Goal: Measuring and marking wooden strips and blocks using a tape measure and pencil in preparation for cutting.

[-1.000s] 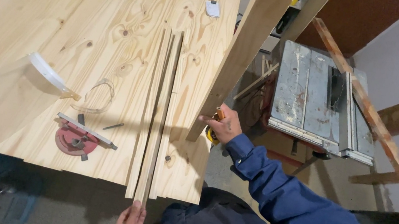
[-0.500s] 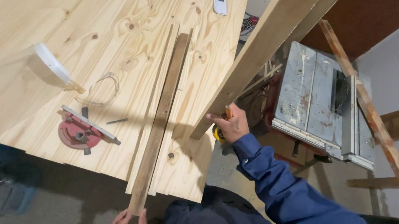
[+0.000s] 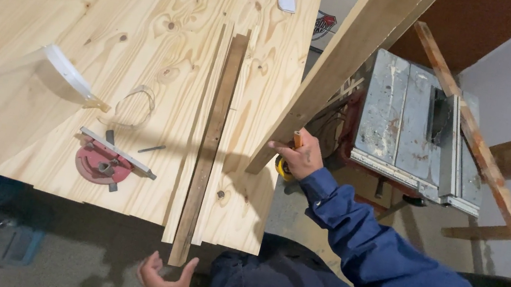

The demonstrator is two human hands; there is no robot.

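Nearest the camera, the person's left hand (image 3: 165, 284) is hovering with its fingers spread apart just below the near end of a dark wooden strip (image 3: 208, 150), close to it but gripping nothing; the strip is lying lengthwise on the pine tabletop (image 3: 39, 0), its near end jutting out past the table's front edge, and it is resting on and between pale wooden slats (image 3: 201, 121) that are running the same way beside it; to the left of these, near the front edge, a red protractor-like gauge with a metal bar (image 3: 106, 161) is lying flat, with a small dark pin just beside it; a little farther back a clear plastic guard (image 3: 65, 72) and a loop of thin clear band (image 3: 131, 107) are sitting on the wood; off the table's right edge, the right hand (image 3: 294, 156), reaching out from a blue sleeve (image 3: 375, 251), is closing around an orange pencil-like stick, and a yellow object is showing just under the palm, though what it is cannot be told; the hand is pressing against the lower end of a broad pale plank (image 3: 350, 63) that is leaning steeply up and away; beyond it a worn grey table saw (image 3: 408, 127) is standing, with a thin reddish batten (image 3: 474, 144) slanting across its right side; farthest off, a small white block (image 3: 287, 0) is lying at the table's far edge.
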